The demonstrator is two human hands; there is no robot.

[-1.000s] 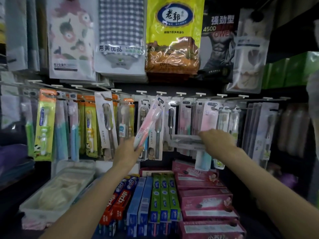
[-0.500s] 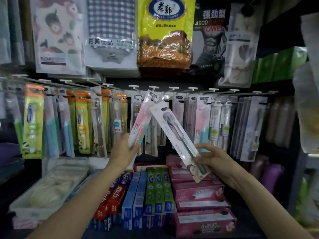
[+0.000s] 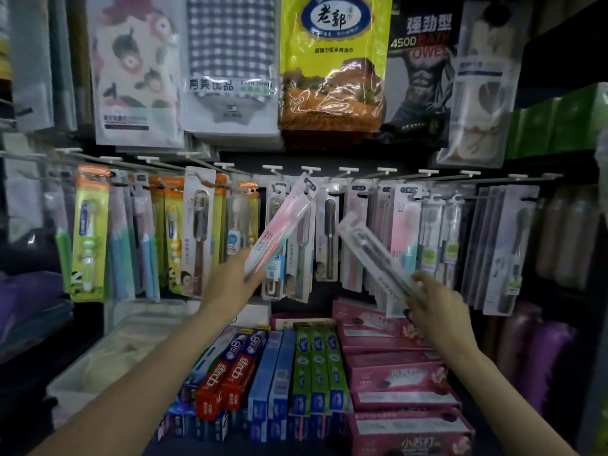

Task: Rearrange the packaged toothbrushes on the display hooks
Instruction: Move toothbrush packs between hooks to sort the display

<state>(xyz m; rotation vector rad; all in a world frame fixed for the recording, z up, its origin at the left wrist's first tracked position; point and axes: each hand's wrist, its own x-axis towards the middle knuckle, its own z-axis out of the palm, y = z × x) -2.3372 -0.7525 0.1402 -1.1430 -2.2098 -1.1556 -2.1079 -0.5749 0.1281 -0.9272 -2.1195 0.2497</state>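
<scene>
A row of display hooks (image 3: 348, 171) carries many packaged toothbrushes. My left hand (image 3: 230, 284) grips the lower end of a pink toothbrush pack (image 3: 279, 228), tilted up to the right, its top near a hook in the middle of the row. My right hand (image 3: 434, 304) holds the bottom of a clear pack with a dark toothbrush (image 3: 371, 255), tilted up to the left in front of the hanging packs. Both packs are off the hooks.
Towel and cloth packs hang above, among them a yellow bag (image 3: 335, 60). Below lie toothpaste boxes: red (image 3: 230, 380), blue (image 3: 276, 373), green (image 3: 316, 366) and pink (image 3: 394, 373). A pale plastic tub (image 3: 108, 353) sits at lower left.
My right hand pulled the dark toothbrush pack off the hooks and now holds it further right and lower. The left hand kept the pink pack raised at the middle hook.
</scene>
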